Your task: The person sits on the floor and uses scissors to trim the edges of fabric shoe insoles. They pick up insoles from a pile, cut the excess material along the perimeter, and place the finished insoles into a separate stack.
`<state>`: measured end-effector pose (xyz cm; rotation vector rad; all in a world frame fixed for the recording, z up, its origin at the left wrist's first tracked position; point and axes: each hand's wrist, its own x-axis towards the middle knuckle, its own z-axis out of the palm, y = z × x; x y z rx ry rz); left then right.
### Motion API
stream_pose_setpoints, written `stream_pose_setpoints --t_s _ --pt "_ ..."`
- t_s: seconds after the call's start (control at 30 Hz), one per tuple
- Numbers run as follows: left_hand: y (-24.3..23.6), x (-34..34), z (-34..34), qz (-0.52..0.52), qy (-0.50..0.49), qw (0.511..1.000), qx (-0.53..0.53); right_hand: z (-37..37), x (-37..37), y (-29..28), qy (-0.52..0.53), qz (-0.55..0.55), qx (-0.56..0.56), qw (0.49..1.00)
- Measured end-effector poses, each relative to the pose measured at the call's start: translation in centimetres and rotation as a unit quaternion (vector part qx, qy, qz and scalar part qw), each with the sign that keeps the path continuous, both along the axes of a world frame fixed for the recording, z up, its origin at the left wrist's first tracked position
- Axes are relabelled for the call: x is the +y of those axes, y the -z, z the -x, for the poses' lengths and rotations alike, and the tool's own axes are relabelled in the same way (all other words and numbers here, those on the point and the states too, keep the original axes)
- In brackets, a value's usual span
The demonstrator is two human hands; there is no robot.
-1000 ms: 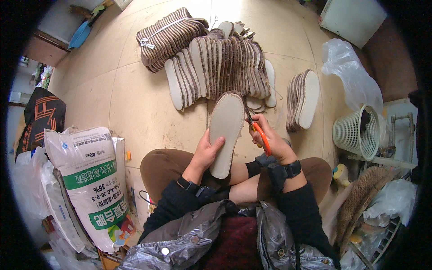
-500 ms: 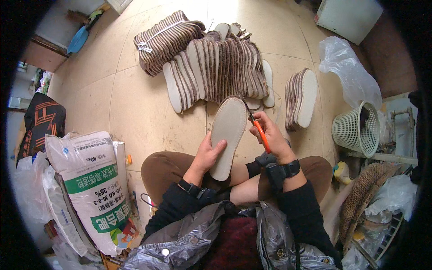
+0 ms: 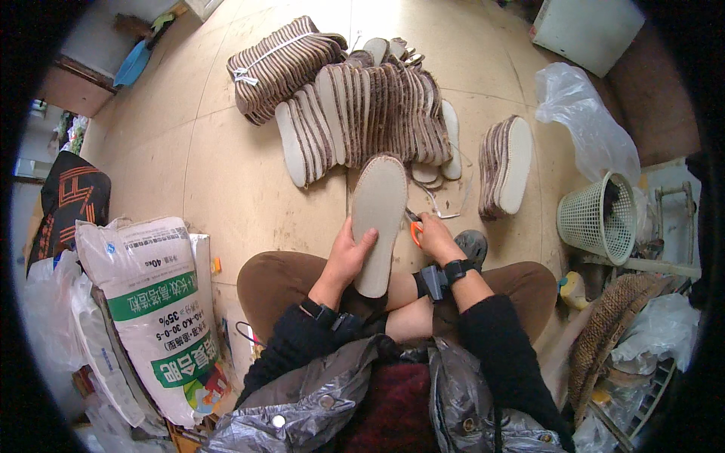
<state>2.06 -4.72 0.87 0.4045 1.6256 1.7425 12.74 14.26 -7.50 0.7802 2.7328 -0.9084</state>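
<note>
Pinches pale insole (image 3: 379, 219) in left hand (image 3: 347, 252), thumb on top; curls right hand (image 3: 439, 238) around orange scissors (image 3: 416, 229), just beside it.

Black characters and numerals, plus pale lettering on green bands, mark the bulging white plastic sack (image 3: 147, 317) at lower left. Above, a dark, limp bag (image 3: 72, 192) bears orange linework (lettering or pattern, unclear).

The right hand (image 3: 438, 240) now sits lower — its orange-handled scissors (image 3: 415, 229) are down from the upper right edge of the insole (image 3: 381, 196) to beside its middle. A white strip (image 3: 448, 217) and a dark shoe (image 3: 473, 246) — mostly covered earlier — now show.
</note>
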Motion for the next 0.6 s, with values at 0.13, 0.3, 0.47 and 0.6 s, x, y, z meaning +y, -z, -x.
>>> stream_pose_setpoints --t_s 0.13,0.3,0.47,0.6 --pt "0.4 -0.1 0.2 0.009 -0.035 0.998 -0.050 0.7 -0.7 -1.1 -0.048 -0.017 -0.067 0.996" --pt "1.5 0.3 -0.3 0.047 0.029 0.998 -0.028 2.4 -1.6 -6.7 0.168 0.621 0.258 0.721" --pt "2.1 1.0 -1.8 0.086 0.103 0.990 0.052 2.9 -4.7 -7.7 0.351 0.625 0.299 0.629" --pt "2.1 0.8 -1.9 0.059 0.181 0.976 -0.107 2.7 -2.6 -7.6 0.374 0.588 0.350 0.626"
